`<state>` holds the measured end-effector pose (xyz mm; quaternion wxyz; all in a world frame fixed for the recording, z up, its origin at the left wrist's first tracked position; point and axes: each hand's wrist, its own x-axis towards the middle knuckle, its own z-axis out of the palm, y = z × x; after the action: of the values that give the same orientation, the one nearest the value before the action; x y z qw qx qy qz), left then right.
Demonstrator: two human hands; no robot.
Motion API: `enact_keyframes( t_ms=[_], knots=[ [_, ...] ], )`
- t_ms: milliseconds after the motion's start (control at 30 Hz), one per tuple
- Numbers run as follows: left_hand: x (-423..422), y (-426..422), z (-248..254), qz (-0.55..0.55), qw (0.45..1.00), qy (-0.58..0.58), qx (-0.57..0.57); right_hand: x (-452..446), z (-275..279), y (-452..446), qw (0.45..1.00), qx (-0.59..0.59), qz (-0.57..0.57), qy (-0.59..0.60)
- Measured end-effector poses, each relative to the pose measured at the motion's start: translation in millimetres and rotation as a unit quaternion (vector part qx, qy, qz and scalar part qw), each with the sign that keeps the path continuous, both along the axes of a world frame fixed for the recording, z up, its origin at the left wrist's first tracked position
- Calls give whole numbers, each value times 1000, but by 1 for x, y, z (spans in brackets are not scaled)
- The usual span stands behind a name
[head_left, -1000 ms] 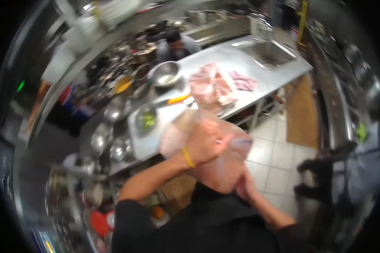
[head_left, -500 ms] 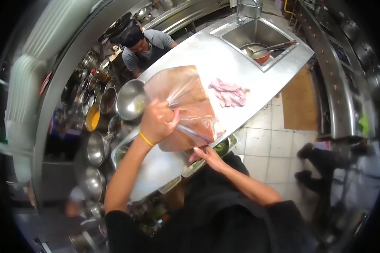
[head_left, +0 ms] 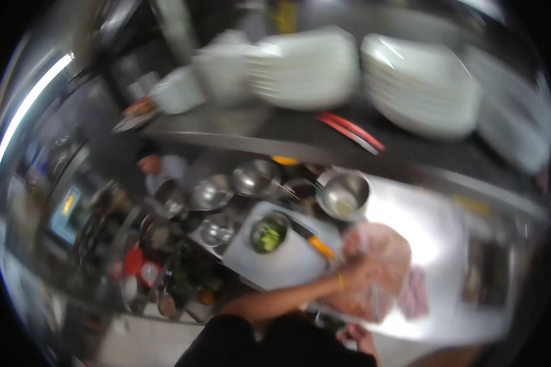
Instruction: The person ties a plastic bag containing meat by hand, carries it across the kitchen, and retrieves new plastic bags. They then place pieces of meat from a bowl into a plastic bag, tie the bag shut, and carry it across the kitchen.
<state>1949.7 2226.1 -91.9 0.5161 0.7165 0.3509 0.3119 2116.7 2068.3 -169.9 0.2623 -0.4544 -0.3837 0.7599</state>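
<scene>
A clear plastic bag (head_left: 389, 248) with pinkish-brown contents lies on the steel worktop (head_left: 410, 214). My left hand (head_left: 362, 274), with a yellow band at the wrist, is closed on the gathered plastic of this bag. Low in the view, my right hand (head_left: 358, 336) is beside the near edge of the bag; blur hides what its fingers do. A crumpled pale pink piece (head_left: 415, 293), cloth or meat, lies just right of the bag. To the left is a white cutting board (head_left: 281, 272) carrying a bowl of cut green vegetables (head_left: 268, 235) and an orange-handled knife (head_left: 319, 246).
A large metal bowl (head_left: 344, 194) stands behind the bag, and more metal bowls (head_left: 256, 177) are further left. Stacked white plates (head_left: 306, 67) fill the shelf above, where a red-handled item (head_left: 352, 131) also lies. Another person (head_left: 159, 168) is at the far left.
The head view has swung left and upward, bringing the plate shelf, cutting board and vegetable bowl into sight. My left hand still grips the bag. My right hand now sits lower in the view.
</scene>
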Motion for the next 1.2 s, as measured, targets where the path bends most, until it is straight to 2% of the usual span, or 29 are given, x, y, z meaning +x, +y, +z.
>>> enact_keyframes(
  t_ms=[33,67,100,167,233,367,433,500,567,633,667,700,767,800,833,867,900,933,1000,1033,1100,1200],
  knots=[
    [-13,-7,-18,43,972,73,218,7,-15,5,997,20,34,71],
    [-22,-19,-22,96,953,11,287,45,-159,21,962,169,210,-36],
    [-31,-30,-23,133,925,-51,352,28,-103,23,976,105,187,-31],
    [-70,-61,-26,188,938,-20,289,-16,-61,36,961,113,240,-75],
    [-117,-100,-40,197,977,-32,75,-55,-44,43,933,145,309,-112],
    [-211,-209,-80,272,958,54,69,-157,-35,22,847,241,441,-172],
    [-254,-280,-72,276,952,105,-88,-213,-41,-8,786,291,512,-190],
    [-309,-353,-136,292,945,143,-37,-276,-47,-46,719,337,578,-191],
    [-370,-433,-242,315,932,161,75,-336,-54,-95,639,382,642,-184],
    [-387,-550,-195,424,838,333,84,-398,-63,-152,565,420,694,-155],
    [-393,-580,-152,488,829,267,-48,-428,-64,-181,529,441,712,-138],
    [-403,-606,-119,550,792,190,-183,-452,-62,-208,500,459,724,-121],
    [-434,-675,-150,524,768,342,-135,-496,-55,-252,455,477,747,-84],
    [-436,-703,-166,637,714,266,-119,-521,-43,-275,465,438,765,-77],
    [-450,-723,-140,626,718,268,-145,-547,-35,-293,462,399,789,-76],
    [-451,-740,-114,673,674,229,-204,-560,-51,-307,464,394,792,-47],
    [-450,-755,-107,726,632,167,-211,-579,-66,-318,479,389,787,-20],
    [-452,-768,-107,750,606,146,-220,-600,-71,-334,431,375,821,-4],
    [-466,-793,-110,760,592,129,-234,-643,-76,-369,334,458,820,-85],
    [-472,-806,-110,751,601,125,-243,-663,-83,-390,326,451,827,-82],
    [-486,-838,-124,756,600,88,-245,-721,-109,-434,219,446,865,-77],
    [-499,-897,-162,782,579,-17,-229,-822,-136,-535,206,432,878,12]
  ],
)
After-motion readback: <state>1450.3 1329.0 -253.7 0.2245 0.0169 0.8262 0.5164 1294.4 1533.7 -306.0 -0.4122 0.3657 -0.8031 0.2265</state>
